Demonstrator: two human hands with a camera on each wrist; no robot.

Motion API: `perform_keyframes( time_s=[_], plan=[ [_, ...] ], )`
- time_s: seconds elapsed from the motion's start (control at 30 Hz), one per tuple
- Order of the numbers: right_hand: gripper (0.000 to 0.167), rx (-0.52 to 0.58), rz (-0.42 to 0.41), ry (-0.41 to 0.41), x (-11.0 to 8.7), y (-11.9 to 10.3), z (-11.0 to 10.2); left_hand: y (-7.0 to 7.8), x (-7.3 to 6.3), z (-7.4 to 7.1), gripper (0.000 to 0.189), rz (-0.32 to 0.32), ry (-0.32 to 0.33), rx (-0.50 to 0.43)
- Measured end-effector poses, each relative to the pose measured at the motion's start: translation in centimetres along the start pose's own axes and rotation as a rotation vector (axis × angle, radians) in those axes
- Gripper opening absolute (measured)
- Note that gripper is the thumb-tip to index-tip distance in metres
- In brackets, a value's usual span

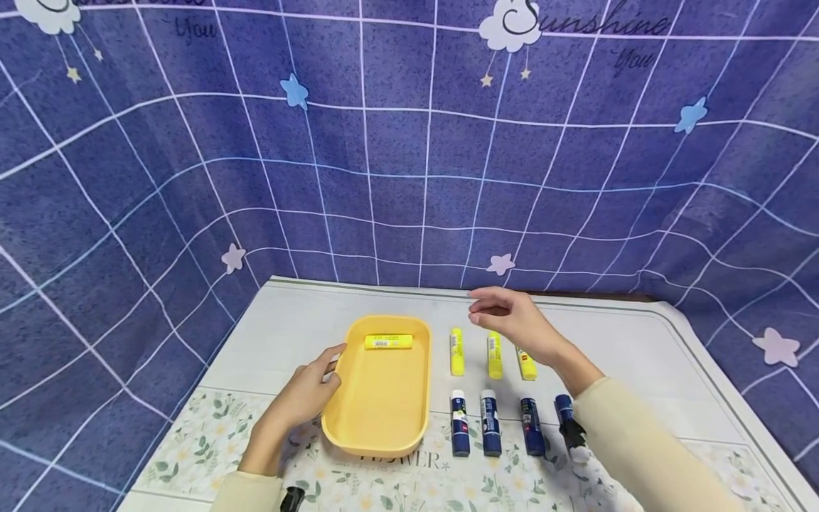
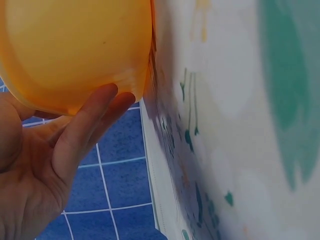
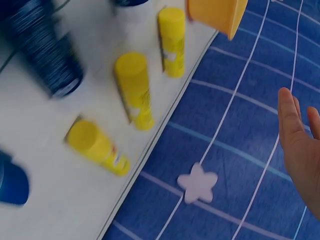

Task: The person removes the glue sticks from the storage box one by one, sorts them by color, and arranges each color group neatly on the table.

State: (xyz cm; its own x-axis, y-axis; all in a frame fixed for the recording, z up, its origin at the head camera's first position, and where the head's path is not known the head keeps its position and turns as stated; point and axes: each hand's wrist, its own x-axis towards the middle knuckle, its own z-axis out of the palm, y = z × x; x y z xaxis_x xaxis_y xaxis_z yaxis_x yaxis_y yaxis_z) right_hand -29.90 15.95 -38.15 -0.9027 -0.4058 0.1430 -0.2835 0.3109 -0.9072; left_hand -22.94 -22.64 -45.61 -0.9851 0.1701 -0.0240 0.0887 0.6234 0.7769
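A yellow tray point(image 1: 377, 419) lies on the table, and my left hand point(image 1: 307, 387) holds its left rim. In the left wrist view, the fingers point(image 2: 82, 132) rest along the tray's outer wall. One yellow glue stick point(image 1: 388, 342) lies crosswise inside the tray's far end. Right of the tray, three more yellow glue sticks lie in a row: a left one point(image 1: 456, 352), a middle one point(image 1: 495, 355) and a right one point(image 1: 527, 364). Raised above and behind that row is my right hand point(image 1: 515, 320), its fingers extended and holding nothing.
Nearer me lies a row of several dark blue glue sticks point(image 1: 490, 423); the rightmost blue stick point(image 1: 564, 407) is partly covered by the right wrist's black strap. A blue grid-patterned curtain point(image 1: 397, 156) hangs behind the white table point(image 1: 301, 306), which has a floral print in front.
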Motion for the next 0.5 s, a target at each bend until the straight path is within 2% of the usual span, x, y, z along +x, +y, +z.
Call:
perform_keyframes(
  time_s=[0.27, 0.5],
  plan=[
    [0.045, 0.034, -0.019, -0.070, 2.9, -1.0, 3.5, 0.0, 0.2, 0.0, 0.058, 0.002, -0.003, 0.012],
    [0.043, 0.005, -0.020, -0.097, 5.3, -1.0, 6.8, 0.0, 0.1, 0.1, 0.057, 0.013, 0.022, 0.031]
  ],
)
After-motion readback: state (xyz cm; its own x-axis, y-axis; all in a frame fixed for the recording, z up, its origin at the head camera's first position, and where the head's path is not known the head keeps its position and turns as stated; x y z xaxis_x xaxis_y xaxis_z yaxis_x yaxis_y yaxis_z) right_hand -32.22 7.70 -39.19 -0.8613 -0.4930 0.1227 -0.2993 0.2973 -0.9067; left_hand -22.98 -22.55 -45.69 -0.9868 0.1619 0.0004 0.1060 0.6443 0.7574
